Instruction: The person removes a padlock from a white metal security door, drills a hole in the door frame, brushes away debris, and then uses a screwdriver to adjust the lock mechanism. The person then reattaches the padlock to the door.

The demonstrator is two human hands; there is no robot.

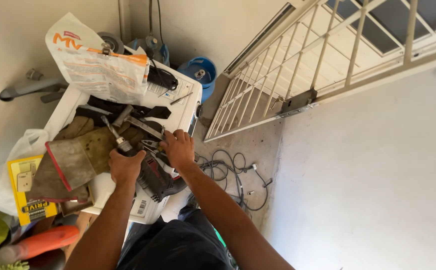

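A dark red-and-black power drill lies on the white tabletop, its metal chuck and bit pointing up-left. The left hand wraps its fingers tight around the chuck end. The right hand rests just beside it, fingers curled down on small metal pliers. Worn tan leather gloves lie touching the drill's left.

A white metal grille gate leans open against the wall, a blue gas cylinder beside it. Grey cable coils on the concrete floor. A printed plastic bag, leather work gloves and a yellow packet lie nearby.
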